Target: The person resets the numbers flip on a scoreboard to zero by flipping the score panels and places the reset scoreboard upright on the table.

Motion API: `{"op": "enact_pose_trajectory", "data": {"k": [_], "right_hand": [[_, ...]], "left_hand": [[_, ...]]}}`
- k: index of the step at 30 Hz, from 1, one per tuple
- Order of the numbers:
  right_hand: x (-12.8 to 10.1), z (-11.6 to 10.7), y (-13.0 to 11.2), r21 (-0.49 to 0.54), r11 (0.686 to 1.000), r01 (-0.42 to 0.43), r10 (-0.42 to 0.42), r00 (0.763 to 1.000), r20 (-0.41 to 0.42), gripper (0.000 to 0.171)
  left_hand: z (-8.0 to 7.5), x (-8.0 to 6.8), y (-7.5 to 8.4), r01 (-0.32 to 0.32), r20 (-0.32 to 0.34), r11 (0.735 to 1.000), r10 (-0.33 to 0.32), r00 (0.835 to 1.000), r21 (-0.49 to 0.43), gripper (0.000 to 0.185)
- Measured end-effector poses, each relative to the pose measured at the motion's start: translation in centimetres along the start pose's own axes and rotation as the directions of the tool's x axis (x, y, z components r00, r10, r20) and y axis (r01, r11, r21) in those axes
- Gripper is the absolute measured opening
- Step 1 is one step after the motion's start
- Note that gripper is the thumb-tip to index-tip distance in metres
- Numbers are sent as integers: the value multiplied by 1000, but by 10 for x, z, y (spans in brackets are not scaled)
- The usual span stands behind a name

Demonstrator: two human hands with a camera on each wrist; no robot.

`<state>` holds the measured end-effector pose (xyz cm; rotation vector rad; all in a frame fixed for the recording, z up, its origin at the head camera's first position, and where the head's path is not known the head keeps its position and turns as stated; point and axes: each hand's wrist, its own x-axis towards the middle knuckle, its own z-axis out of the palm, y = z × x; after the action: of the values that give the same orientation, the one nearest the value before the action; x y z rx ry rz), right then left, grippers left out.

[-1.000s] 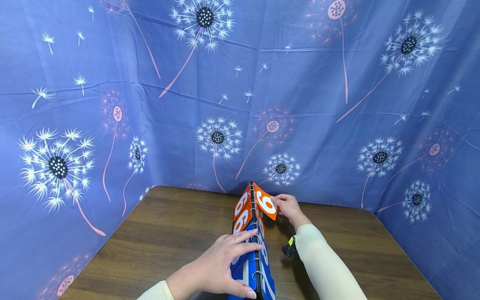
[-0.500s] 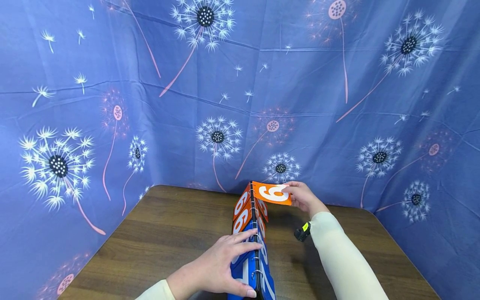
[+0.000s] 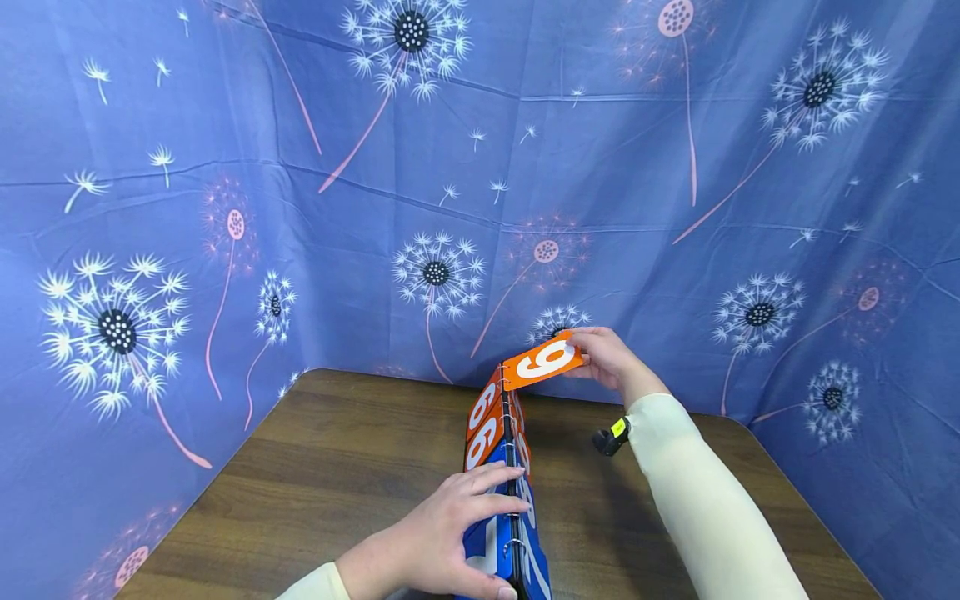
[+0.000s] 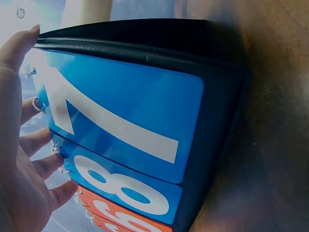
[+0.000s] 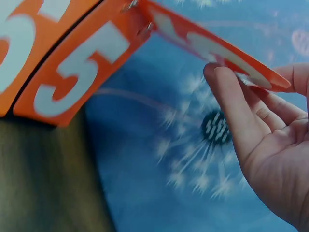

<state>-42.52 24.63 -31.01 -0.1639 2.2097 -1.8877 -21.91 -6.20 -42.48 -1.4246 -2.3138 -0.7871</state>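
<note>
A flip scoreboard (image 4: 219, 111) with ring-bound number cards stands like a tent on the table. In the head view, the left hand (image 3: 453, 525) rests across the near part of its spine, fingers spread and thumb at the near end. The left wrist view shows the blue 7 card (image 4: 130, 116) and blue 8 card (image 4: 125, 188) beside those fingers. At the far end, the right hand (image 3: 611, 358) pinches the outer edge of an orange card (image 3: 543, 361) with a white numeral, lifted above the spine. Beneath it, an orange 5 card (image 5: 82, 77) shows in the right wrist view.
The brown wooden table (image 3: 337, 467) extends on both sides of the scoreboard. A blue dandelion-print cloth (image 3: 337, 250) hangs behind and beside it. A small black device with a yellow tag (image 3: 611, 436) is at the right wrist.
The right hand has raised the orange card from hanging on the right side to slanting upward above the spine, moving right and up. The left hand stays on the spine with a slight finger shift.
</note>
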Motion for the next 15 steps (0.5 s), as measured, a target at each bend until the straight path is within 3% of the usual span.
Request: {"op": "enact_pose_trajectory", "data": {"k": [6,12,15], "right_hand": [[-2,27,-32,-25,999,46,-45,999,26,58],[-2,60,-57,-138,985,100,-96,995,34,54],[-1,78,-67,-211,970,117,-114,993,25,55]], "left_hand": [[1,-1,1,0,-10,1000,0,1000,5,71],[0,0,2,24,13,999,-24,1000,-23,70],[1,0,1,6,0,1000,-6,1000,1,71]]}}
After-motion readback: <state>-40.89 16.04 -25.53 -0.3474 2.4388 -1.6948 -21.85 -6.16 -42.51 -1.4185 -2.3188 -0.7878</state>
